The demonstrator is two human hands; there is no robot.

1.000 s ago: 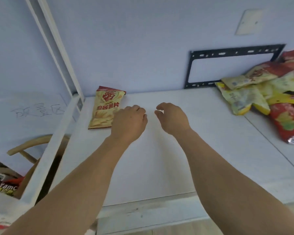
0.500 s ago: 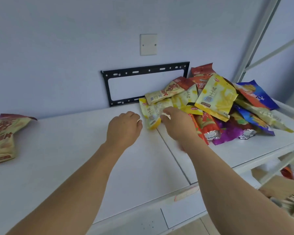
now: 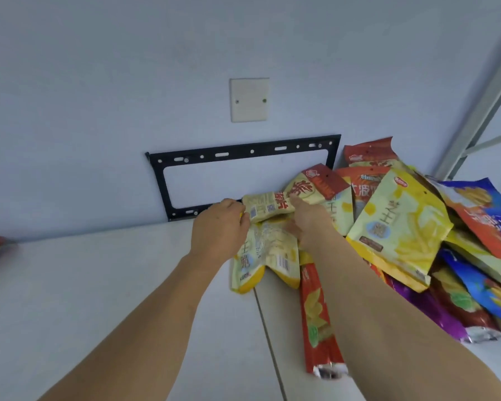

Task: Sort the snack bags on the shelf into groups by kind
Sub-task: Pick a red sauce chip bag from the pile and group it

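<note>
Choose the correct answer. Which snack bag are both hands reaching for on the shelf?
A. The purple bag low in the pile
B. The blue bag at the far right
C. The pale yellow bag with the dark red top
C: the left hand and right hand meet at the pale yellow bag with the dark red top, at the pile's left edge.

One head-worn wide-angle view only, looking forward and slightly down from above the white shelf [image 3: 99, 299] toward the wall [image 3: 128, 82]. Close in: both forearms enter from the bottom edge, the snack bag pile [image 3: 402, 227] fills the right side. No second view to overlap with.
</note>
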